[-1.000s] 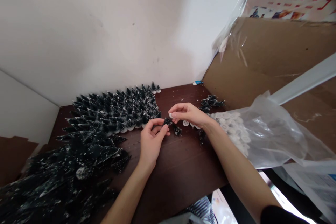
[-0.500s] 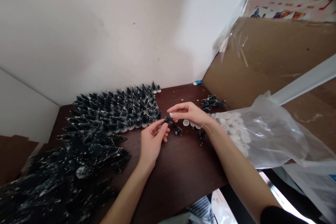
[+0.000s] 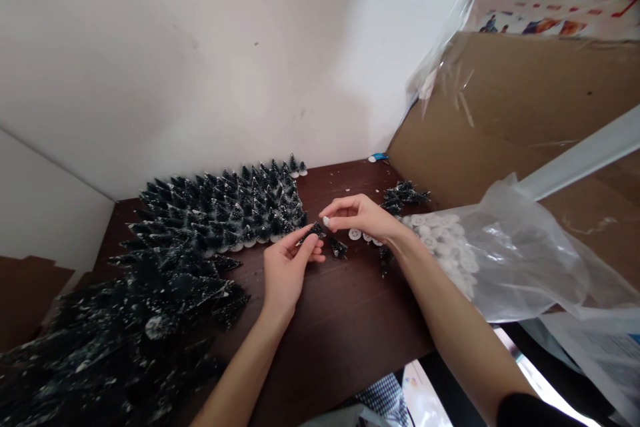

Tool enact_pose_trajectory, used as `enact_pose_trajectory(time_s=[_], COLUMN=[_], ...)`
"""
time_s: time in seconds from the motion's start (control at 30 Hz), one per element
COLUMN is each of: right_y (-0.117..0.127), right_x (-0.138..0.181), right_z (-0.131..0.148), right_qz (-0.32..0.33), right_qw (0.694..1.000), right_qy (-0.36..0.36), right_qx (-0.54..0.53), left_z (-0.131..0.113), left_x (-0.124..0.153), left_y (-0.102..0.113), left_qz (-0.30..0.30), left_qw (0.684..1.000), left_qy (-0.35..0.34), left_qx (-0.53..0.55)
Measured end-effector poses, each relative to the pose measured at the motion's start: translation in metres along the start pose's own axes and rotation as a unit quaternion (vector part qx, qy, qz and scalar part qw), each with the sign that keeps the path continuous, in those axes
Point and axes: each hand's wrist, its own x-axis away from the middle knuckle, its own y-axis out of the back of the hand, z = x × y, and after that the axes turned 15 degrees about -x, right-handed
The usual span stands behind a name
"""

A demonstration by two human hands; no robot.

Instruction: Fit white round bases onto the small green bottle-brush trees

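Observation:
My left hand pinches a small dark green miniature tree between thumb and fingers. My right hand hovers just to its right, fingertips pinched on a small white disc base close to the tree's end. Another loose little tree lies on the dark brown table just below my right hand. A few white discs rest under my right palm.
Rows of finished little trees on white bases stand at the back left. A heap of loose trees fills the near left. A clear plastic bag of white discs lies at the right, against a cardboard box. More loose trees sit behind my right hand.
My left hand has tilted the little tree and raised it slightly toward my right hand's disc. My right hand has barely moved.

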Motion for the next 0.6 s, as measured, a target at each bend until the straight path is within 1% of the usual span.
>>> enact_pose_trajectory(time_s=[0.2,0.43,0.6], right_y=[-0.0025,-0.0032,-0.0002], right_x=[-0.0002,0.0,0.0005], right_z=[-0.0006,-0.0004,0.0003], right_qz=[-0.002,-0.002,0.015], right_qw=[1.0,1.0,0.999], right_qy=[-0.01,-0.02,-0.035], right_qx=[-0.006,-0.007,-0.013], left_z=[0.0006,0.0025,0.0014], left_x=[0.0001,-0.0004,-0.0004], left_y=[0.0,0.0013,-0.0003], left_qz=[-0.015,-0.018,-0.02], left_qw=[0.999,0.999,0.998], left_qy=[-0.023,-0.025,-0.033], left_qx=[-0.018,-0.035,-0.046])
